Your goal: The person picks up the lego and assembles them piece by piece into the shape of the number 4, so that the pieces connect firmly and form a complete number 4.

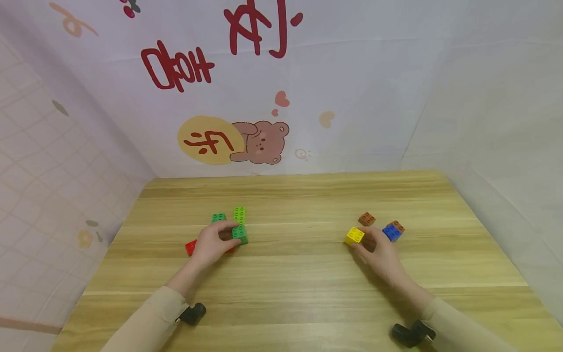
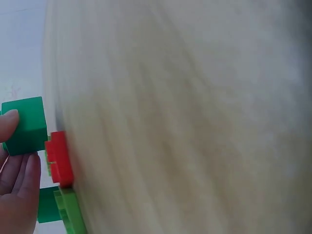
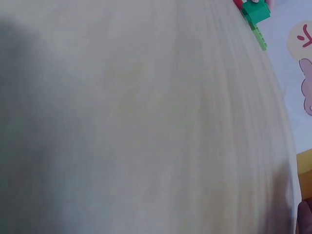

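Note:
My left hand pinches a green toy building brick between thumb and fingers. In the left wrist view, that green brick appears raised off the tabletop. Red bricks lie beside and partly under this hand, which hides some of them. Just beyond it are another green brick and a long light green brick. Over on the right, my right hand grips a yellow brick by its side. A brown brick sits behind that hand, and a blue brick is to its right.
A second brown brick touches or stands close behind the blue one. The wooden table meets a white printed cloth along its far edge, with more cloth at both sides. Black wrist-worn devices sit at both sleeves.

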Action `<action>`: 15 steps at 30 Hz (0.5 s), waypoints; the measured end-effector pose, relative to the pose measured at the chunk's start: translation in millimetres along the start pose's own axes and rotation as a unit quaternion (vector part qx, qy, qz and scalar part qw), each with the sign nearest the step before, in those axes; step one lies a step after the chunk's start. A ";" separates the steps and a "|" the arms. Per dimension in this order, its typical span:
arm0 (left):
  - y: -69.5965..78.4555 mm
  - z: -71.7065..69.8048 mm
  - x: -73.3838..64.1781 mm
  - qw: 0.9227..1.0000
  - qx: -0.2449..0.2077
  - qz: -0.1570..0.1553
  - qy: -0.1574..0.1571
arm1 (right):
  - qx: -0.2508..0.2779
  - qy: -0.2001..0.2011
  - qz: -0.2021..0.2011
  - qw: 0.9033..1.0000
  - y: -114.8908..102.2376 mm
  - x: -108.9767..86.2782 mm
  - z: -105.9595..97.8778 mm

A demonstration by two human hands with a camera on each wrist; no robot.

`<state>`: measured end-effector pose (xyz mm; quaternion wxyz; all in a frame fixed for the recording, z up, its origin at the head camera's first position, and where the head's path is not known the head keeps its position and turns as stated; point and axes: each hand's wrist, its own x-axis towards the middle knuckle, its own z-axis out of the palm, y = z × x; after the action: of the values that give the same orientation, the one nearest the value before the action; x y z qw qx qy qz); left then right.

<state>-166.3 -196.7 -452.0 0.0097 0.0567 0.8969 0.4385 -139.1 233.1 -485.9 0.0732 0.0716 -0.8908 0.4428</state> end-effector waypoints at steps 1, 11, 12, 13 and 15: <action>0.8 -0.4 -0.2 1.000 -0.002 -0.002 0.001 | 0.003 -0.003 -0.001 1.000 -1.8 0.8 1.1; 9.5 3.5 -0.9 0.999 -0.037 0.011 -0.004 | 0.070 -0.045 -0.011 0.996 -21.3 12.0 28.5; 10.0 5.1 -1.1 0.999 -0.041 0.012 -0.005 | 0.072 -0.049 -0.010 0.996 -23.7 12.6 31.7; 10.9 6.4 -1.4 0.999 -0.046 0.012 -0.006 | 0.075 -0.052 -0.011 0.996 -26.0 13.5 35.0; 13.6 9.2 -2.1 0.998 -0.054 0.011 -0.009 | 0.073 -0.057 -0.016 0.996 -29.7 15.5 41.1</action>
<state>-162.2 -181.4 -447.1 0.0154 0.0700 0.8713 0.4854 -151.4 181.5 -484.3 0.0238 0.1159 -0.8573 0.5011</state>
